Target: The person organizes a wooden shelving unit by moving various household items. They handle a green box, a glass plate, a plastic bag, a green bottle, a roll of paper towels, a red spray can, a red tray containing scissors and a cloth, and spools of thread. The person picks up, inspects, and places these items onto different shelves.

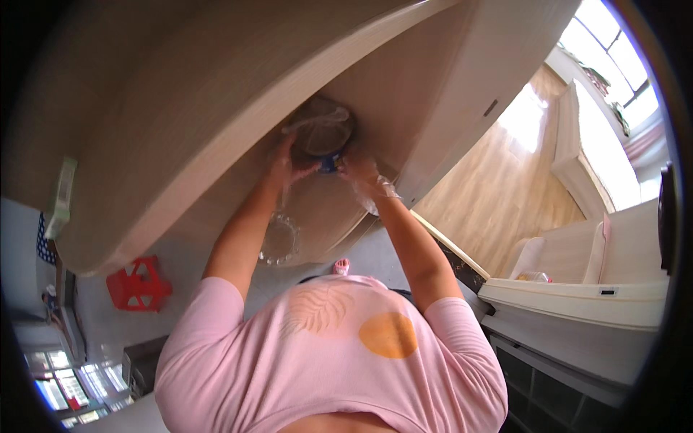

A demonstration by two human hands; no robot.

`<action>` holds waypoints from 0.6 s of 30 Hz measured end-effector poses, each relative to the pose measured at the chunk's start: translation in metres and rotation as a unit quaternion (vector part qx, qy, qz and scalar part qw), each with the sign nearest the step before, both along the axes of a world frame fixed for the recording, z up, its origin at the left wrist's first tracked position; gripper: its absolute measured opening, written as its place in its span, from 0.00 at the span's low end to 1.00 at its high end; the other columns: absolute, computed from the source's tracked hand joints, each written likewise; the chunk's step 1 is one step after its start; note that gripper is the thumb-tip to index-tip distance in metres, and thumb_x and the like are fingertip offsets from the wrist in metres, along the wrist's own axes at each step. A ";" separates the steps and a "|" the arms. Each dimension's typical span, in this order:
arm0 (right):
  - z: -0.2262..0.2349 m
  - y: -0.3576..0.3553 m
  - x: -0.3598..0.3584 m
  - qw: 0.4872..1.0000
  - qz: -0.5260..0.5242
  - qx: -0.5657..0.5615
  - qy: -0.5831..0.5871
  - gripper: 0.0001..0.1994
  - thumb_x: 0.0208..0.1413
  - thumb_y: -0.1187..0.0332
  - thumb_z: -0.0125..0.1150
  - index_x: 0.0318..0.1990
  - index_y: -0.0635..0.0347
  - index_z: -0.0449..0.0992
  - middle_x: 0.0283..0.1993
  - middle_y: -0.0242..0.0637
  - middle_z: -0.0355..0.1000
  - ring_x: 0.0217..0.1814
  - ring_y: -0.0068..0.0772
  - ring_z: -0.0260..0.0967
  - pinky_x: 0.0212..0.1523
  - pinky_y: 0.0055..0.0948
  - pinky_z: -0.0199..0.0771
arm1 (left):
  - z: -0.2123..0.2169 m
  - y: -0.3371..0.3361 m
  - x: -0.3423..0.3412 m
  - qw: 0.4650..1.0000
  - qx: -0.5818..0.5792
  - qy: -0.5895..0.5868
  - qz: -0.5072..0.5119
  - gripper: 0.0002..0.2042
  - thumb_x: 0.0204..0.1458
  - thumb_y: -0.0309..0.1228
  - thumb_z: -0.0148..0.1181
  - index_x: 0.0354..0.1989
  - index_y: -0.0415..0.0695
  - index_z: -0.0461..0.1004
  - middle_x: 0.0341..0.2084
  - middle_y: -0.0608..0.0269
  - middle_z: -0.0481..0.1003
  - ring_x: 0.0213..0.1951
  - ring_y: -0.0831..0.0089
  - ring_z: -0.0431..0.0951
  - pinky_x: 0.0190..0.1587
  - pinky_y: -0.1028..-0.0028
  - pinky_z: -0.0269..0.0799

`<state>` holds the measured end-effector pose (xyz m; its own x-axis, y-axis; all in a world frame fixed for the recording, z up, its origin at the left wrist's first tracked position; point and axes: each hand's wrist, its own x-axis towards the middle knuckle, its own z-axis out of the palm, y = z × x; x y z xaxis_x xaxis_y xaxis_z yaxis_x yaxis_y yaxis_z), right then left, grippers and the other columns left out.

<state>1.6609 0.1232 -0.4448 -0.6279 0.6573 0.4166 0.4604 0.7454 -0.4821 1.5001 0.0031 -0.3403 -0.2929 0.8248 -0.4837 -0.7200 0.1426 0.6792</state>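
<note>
Head view, only one I've got: both my hands are in under the curved wooden panel (238, 137), at a round container (325, 136) with clear film (328, 115) over its far side. Container sits on the pale shelf (328, 209), between my hands.

Left hand (284, 163): spread, one digit up along the container's left side, others reaching toward the blue piece (330, 162) at its near edge. Right hand (359, 168): fingers bent in at the right of that blue piece; blurred, can't tell if they're pinching it. Crumpled clear plastic (372, 200) hangs at my right wrist.

Clear round dish (280, 239), wavy rim, near my left forearm. Red stool (141, 283) on the grey floor, lower left. Wood floor (491, 173) and a bright window (613, 43) off to the right. Pink shirt (317, 361) fills the bottom.
</note>
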 end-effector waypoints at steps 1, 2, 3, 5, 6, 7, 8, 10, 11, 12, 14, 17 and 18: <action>-0.025 0.004 0.010 0.998 0.013 0.048 -0.029 0.06 0.51 0.66 0.51 0.32 0.57 0.70 0.29 0.36 0.67 0.31 0.31 0.67 0.30 0.31 0.71 | -0.008 -0.005 -0.007 0.999 0.009 0.038 -0.008 0.25 0.52 0.45 0.54 0.55 0.48 0.61 0.51 0.54 0.64 0.43 0.53 0.72 0.41 0.58 0.75; -0.047 0.009 0.020 0.993 0.024 0.097 -0.056 0.05 0.49 0.67 0.53 0.30 0.58 0.70 0.27 0.36 0.67 0.30 0.32 0.68 0.31 0.31 0.71 | -0.022 -0.010 -0.018 0.997 0.018 0.079 -0.017 0.23 0.52 0.43 0.55 0.54 0.47 0.62 0.49 0.54 0.66 0.41 0.55 0.74 0.41 0.59 0.75; -0.070 0.016 0.036 0.986 0.026 0.146 -0.083 0.05 0.47 0.68 0.54 0.29 0.59 0.71 0.26 0.37 0.68 0.29 0.34 0.68 0.31 0.31 0.72 | -0.030 -0.009 -0.023 0.992 0.033 0.119 -0.034 0.22 0.52 0.41 0.55 0.53 0.45 0.63 0.48 0.54 0.68 0.38 0.56 0.76 0.42 0.61 0.75; -0.057 -0.027 0.050 0.979 0.193 0.014 0.058 0.08 0.50 0.65 0.54 0.29 0.60 0.74 0.23 0.36 0.69 0.27 0.33 0.69 0.30 0.31 0.71 | -0.019 -0.066 -0.017 0.989 0.053 0.137 0.023 0.21 0.51 0.38 0.57 0.52 0.44 0.64 0.44 0.55 0.71 0.39 0.61 0.76 0.42 0.64 0.75; -0.027 -0.052 0.057 0.952 0.289 0.006 0.101 0.10 0.50 0.64 0.54 0.29 0.62 0.75 0.22 0.36 0.70 0.26 0.34 0.70 0.31 0.32 0.71 | -0.008 -0.099 -0.008 0.985 0.067 0.152 0.054 0.20 0.51 0.36 0.58 0.51 0.43 0.64 0.42 0.56 0.72 0.39 0.64 0.76 0.43 0.66 0.74; -0.012 -0.072 0.062 0.952 0.278 -0.079 0.100 0.10 0.49 0.65 0.55 0.28 0.63 0.75 0.22 0.36 0.71 0.26 0.33 0.71 0.31 0.32 0.71 | -0.001 -0.124 0.001 0.974 0.068 0.190 0.102 0.20 0.51 0.35 0.59 0.50 0.42 0.65 0.41 0.57 0.72 0.39 0.65 0.76 0.43 0.66 0.74; -0.003 -0.092 0.062 0.946 0.261 -0.163 0.098 0.09 0.49 0.66 0.56 0.28 0.64 0.75 0.23 0.37 0.71 0.26 0.33 0.71 0.30 0.32 0.71 | 0.003 -0.148 0.008 0.960 0.069 0.228 0.146 0.19 0.50 0.34 0.59 0.49 0.41 0.66 0.41 0.57 0.73 0.39 0.66 0.76 0.43 0.67 0.74; 0.019 -0.125 0.058 0.917 0.210 -0.335 0.048 0.09 0.47 0.67 0.57 0.27 0.65 0.75 0.23 0.38 0.72 0.26 0.33 0.72 0.30 0.32 0.71 | 0.002 -0.202 0.014 0.928 0.065 0.270 0.247 0.17 0.49 0.30 0.60 0.47 0.41 0.67 0.40 0.58 0.73 0.38 0.67 0.76 0.42 0.68 0.74; 0.032 -0.137 0.056 0.893 0.169 -0.417 0.003 0.09 0.45 0.67 0.57 0.27 0.65 0.76 0.23 0.39 0.73 0.26 0.33 0.72 0.29 0.32 0.71 | -0.002 -0.225 0.017 0.912 0.063 0.273 0.301 0.15 0.48 0.27 0.60 0.45 0.41 0.68 0.40 0.59 0.72 0.38 0.68 0.76 0.42 0.68 0.73; 0.038 -0.145 0.055 0.861 0.125 -0.492 -0.044 0.09 0.44 0.66 0.58 0.27 0.65 0.76 0.23 0.40 0.73 0.26 0.33 0.72 0.28 0.32 0.71 | 0.006 -0.241 0.028 0.900 0.054 0.252 0.352 0.14 0.47 0.25 0.59 0.44 0.42 0.68 0.40 0.59 0.72 0.38 0.67 0.75 0.41 0.69 0.73; 0.031 -0.160 0.049 0.843 0.153 -0.513 -0.041 0.10 0.43 0.65 0.58 0.28 0.64 0.76 0.21 0.41 0.73 0.24 0.33 0.72 0.26 0.32 0.70 | 0.013 -0.278 0.044 0.874 0.019 0.225 0.430 0.12 0.46 0.22 0.57 0.41 0.42 0.69 0.38 0.61 0.72 0.37 0.69 0.75 0.40 0.72 0.72; 0.023 -0.180 0.036 0.887 0.193 -0.410 -0.090 0.11 0.44 0.65 0.52 0.20 0.64 0.74 0.17 0.35 0.70 0.21 0.24 0.70 0.24 0.26 0.69 | 0.009 -0.336 0.051 0.840 -0.039 0.210 0.499 0.09 0.45 0.22 0.56 0.36 0.44 0.69 0.35 0.62 0.73 0.35 0.72 0.74 0.39 0.75 0.71; 0.027 -0.187 0.034 0.878 0.177 -0.434 -0.101 0.12 0.44 0.64 0.52 0.19 0.63 0.75 0.17 0.34 0.70 0.20 0.24 0.70 0.24 0.26 0.69 | 0.002 -0.353 0.052 0.831 -0.044 0.204 0.516 0.09 0.46 0.21 0.55 0.36 0.44 0.69 0.35 0.63 0.72 0.34 0.72 0.74 0.39 0.75 0.71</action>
